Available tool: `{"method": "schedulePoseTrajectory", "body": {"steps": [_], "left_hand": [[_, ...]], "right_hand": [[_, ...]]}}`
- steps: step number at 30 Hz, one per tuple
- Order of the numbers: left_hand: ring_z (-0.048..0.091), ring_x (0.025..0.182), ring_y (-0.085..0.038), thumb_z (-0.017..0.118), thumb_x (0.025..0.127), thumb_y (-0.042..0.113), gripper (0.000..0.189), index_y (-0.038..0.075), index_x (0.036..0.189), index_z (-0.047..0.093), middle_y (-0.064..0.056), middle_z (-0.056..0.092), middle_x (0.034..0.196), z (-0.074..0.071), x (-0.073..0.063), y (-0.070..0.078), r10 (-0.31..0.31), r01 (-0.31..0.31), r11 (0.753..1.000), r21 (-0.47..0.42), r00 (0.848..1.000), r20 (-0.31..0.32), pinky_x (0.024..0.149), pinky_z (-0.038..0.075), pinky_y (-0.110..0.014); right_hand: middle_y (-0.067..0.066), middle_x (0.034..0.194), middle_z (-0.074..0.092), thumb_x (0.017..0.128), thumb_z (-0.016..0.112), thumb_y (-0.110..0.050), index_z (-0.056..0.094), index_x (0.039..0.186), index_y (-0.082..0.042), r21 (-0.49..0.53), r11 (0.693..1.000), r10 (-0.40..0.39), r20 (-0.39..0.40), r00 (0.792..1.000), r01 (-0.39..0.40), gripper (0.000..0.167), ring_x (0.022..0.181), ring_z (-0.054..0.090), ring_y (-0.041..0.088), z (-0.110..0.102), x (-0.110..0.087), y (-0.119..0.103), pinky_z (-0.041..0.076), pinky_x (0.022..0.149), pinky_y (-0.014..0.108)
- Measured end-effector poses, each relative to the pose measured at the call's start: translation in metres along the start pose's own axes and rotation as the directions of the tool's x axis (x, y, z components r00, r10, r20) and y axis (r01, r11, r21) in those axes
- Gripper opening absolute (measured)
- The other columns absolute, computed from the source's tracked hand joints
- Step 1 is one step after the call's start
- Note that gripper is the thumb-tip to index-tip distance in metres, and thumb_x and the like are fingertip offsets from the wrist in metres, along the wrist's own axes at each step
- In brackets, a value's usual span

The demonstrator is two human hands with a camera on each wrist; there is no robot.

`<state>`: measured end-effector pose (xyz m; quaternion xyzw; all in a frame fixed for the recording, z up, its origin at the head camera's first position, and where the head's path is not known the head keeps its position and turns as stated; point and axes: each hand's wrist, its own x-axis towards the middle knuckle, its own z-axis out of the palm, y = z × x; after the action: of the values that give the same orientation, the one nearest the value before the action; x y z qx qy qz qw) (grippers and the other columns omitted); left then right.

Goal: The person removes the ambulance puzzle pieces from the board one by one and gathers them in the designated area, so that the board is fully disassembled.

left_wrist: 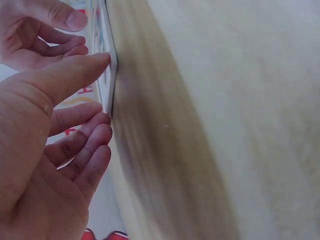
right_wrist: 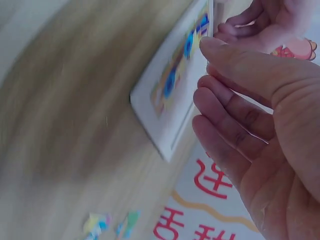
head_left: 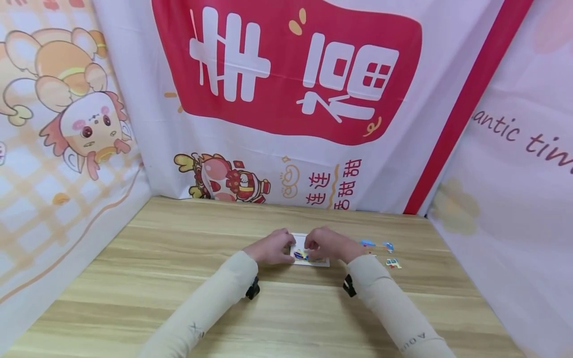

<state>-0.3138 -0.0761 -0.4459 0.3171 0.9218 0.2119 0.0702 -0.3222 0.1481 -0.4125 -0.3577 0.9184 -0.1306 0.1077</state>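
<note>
A white jigsaw puzzle board (head_left: 298, 240) with a raised rim lies flat on the table. Blue and yellow puzzle pieces (right_wrist: 170, 85) sit inside it along the near side. At the board's left edge, my left hand (head_left: 272, 247) holds it, thumb near the close corner and fingertips farther along. My right hand (head_left: 332, 243) is over the board's right part, fingers bent and thumb tip (right_wrist: 212, 44) down by the blue pieces. Whether a piece is between its fingertips is hidden.
Several loose puzzle pieces (head_left: 393, 263) lie on the wooden table (head_left: 188, 278) to the right of the board. Printed cloth (head_left: 286, 124) hangs at the back and on both sides of the table. A black band (head_left: 252, 288) sits on each wrist.
</note>
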Motion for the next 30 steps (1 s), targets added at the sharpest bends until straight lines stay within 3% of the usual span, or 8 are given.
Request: {"method": "schedulePoseTrajectory", "body": {"steps": [7,14,18,24,30], "left_hand": [[0.055,0.101,-0.021,0.080,0.094,0.021,0.043,-0.001,0.128,0.068,-0.012,0.063,0.116,0.001,-0.003,-0.006,0.012,-0.013,0.998,-0.056,1.000,-0.010,0.092,0.050,-0.038],[0.058,0.106,-0.021,0.082,0.093,0.024,0.046,0.002,0.131,0.068,-0.010,0.064,0.121,0.002,-0.001,-0.009,-0.010,0.011,0.997,-0.076,1.000,0.009,0.099,0.052,-0.039],[0.060,0.107,-0.021,0.083,0.092,0.024,0.045,0.001,0.128,0.069,-0.010,0.064,0.121,0.002,0.001,-0.010,0.009,-0.009,0.996,-0.086,1.000,0.000,0.101,0.053,-0.040],[0.062,0.110,-0.024,0.084,0.090,0.019,0.043,-0.001,0.126,0.069,-0.014,0.066,0.123,0.002,0.001,-0.010,0.031,-0.032,0.992,-0.123,0.999,-0.012,0.104,0.053,-0.043],[0.063,0.111,-0.023,0.085,0.090,0.019,0.043,0.001,0.126,0.070,-0.012,0.067,0.123,0.003,0.004,-0.014,0.030,-0.031,0.988,-0.148,1.000,-0.009,0.104,0.053,-0.042]], "right_hand": [[0.009,0.110,0.077,0.090,0.080,-0.001,0.076,0.118,-0.001,0.017,1.000,-0.021,-0.032,0.999,0.021,0.029,0.100,0.069,0.019,0.014,0.009,-0.006,0.060,0.096,0.039],[0.007,0.113,0.074,0.092,0.079,-0.003,0.077,0.120,-0.004,0.042,0.999,0.031,-0.007,1.000,-0.030,0.028,0.103,0.067,0.018,0.019,0.012,-0.007,0.058,0.098,0.040],[0.006,0.112,0.071,0.093,0.079,-0.005,0.078,0.120,-0.006,0.051,0.997,0.058,0.009,0.998,-0.058,0.027,0.104,0.065,0.018,0.019,0.013,-0.007,0.057,0.099,0.041],[0.006,0.108,0.070,0.092,0.079,-0.004,0.079,0.118,-0.006,0.065,0.997,0.040,-0.005,0.999,-0.040,0.027,0.100,0.064,0.018,0.018,0.013,-0.006,0.057,0.094,0.040],[0.006,0.113,0.071,0.093,0.079,-0.004,0.077,0.119,-0.006,0.094,0.995,0.044,-0.033,0.998,-0.041,0.026,0.103,0.065,0.018,0.022,0.014,-0.002,0.058,0.097,0.041]]}}
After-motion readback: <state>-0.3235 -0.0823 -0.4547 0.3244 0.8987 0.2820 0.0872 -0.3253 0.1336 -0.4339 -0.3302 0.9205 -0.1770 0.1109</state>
